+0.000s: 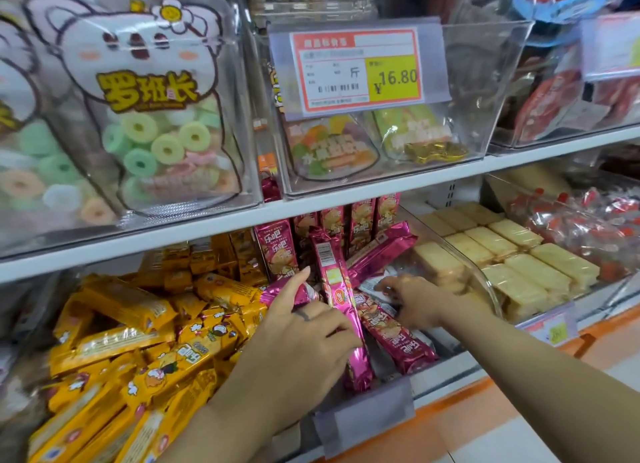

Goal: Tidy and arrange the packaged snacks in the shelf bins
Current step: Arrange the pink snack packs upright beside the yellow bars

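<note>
Left hand (304,327): grips the long magenta foil snack pack (337,296), which stands tilted out of the bin; its index finger is straight and points up along a neighbouring pack.
Right hand (412,300): reaches in with fingers bent down onto a pale-backed pack (372,285) lying flat; whether it pinches that pack or only presses it cannot be told.
Between the hands: the held pack, leaning over loose magenta packs (394,334) that lie crossed at odd angles.
Beyond the fingertips: a neat upright row of matching magenta packs (360,220) at the back.
Left of the left hand: a heaped bin of yellow foil packs (138,345), just beside the magenta ones.
Right of the right hand: a curved clear plastic bin wall (485,279), then pale yellow wrapped cakes (519,275).
Step, as judged: gathering the loose packs to stand them with the row.
Risk: the foil is probably slick, so a tilted pack gripped low may slip or topple the row when pushed in.
Risk: a sweep leftward could nudge magenta packs into the yellow heap, mixing stock.
Risk: hard pressing may crush the contents.
</note>
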`<action>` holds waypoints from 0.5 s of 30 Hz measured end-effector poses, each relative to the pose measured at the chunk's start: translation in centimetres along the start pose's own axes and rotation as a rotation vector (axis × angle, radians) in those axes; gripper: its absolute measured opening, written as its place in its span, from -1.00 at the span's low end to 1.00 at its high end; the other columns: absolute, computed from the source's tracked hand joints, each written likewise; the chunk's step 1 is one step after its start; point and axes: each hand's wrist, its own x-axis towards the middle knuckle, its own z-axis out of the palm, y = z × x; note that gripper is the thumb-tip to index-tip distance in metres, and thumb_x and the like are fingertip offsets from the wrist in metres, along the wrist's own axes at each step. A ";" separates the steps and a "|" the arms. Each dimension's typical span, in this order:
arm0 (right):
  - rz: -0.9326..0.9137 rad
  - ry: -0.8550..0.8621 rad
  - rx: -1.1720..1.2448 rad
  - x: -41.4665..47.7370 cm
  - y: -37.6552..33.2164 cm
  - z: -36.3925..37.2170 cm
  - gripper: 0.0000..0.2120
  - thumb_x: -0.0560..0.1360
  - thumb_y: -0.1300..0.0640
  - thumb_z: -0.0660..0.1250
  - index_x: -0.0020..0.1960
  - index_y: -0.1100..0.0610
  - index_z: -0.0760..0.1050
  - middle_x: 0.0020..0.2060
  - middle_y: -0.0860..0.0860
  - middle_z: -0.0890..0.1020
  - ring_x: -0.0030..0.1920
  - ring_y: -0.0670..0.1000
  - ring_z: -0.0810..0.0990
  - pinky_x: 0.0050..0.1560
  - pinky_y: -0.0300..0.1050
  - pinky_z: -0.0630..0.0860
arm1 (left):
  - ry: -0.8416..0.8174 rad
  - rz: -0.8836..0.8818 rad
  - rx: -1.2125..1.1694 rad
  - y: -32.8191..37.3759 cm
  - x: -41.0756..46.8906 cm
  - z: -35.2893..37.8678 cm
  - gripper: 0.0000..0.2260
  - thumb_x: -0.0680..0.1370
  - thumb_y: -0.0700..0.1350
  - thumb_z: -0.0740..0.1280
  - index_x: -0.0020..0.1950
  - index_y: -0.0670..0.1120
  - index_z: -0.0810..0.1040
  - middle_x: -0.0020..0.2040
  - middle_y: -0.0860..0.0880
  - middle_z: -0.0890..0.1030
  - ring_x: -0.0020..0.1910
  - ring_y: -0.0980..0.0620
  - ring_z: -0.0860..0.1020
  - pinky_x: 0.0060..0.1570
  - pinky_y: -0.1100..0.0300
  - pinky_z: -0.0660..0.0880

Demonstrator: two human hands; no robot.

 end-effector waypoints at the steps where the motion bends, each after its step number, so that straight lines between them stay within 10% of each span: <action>1: -0.014 -0.025 0.003 -0.2 -0.1 -0.2 -0.35 0.42 0.35 0.25 0.46 0.03 0.22 0.36 0.10 0.39 0.17 0.08 0.50 0.05 -0.19 0.48 | -0.006 -0.002 0.006 0.0 0.0 -0.1 -0.85 0.54 0.02 0.25 -0.07 0.14 0.63 -0.12 0.21 0.59 -0.13 0.16 0.54 0.45 -0.09 0.02; 6: -0.051 -0.071 0.033 -0.6 -0.2 -0.4 -0.40 0.45 0.34 0.25 0.44 0.01 0.26 0.01 -0.01 0.50 -0.13 -0.04 0.46 -0.28 -0.32 0.39 | -0.024 -0.009 0.034 0.1 0.0 -0.2 -0.81 0.55 0.02 0.21 -0.07 0.14 0.62 -0.13 0.21 0.59 -0.14 0.16 0.54 0.46 -0.09 -0.01; 15: -0.096 0.394 0.031 -4.9 -0.9 -3.3 -0.53 0.33 0.01 0.45 0.22 0.03 0.50 -0.16 -0.02 0.58 -0.19 -0.04 0.54 -0.19 -0.19 0.49 | 0.051 -0.013 0.015 0.4 0.2 -1.0 -0.79 0.56 -0.03 0.16 -0.08 0.11 0.59 -0.16 0.19 0.55 -0.19 0.16 0.52 0.47 -0.12 -0.07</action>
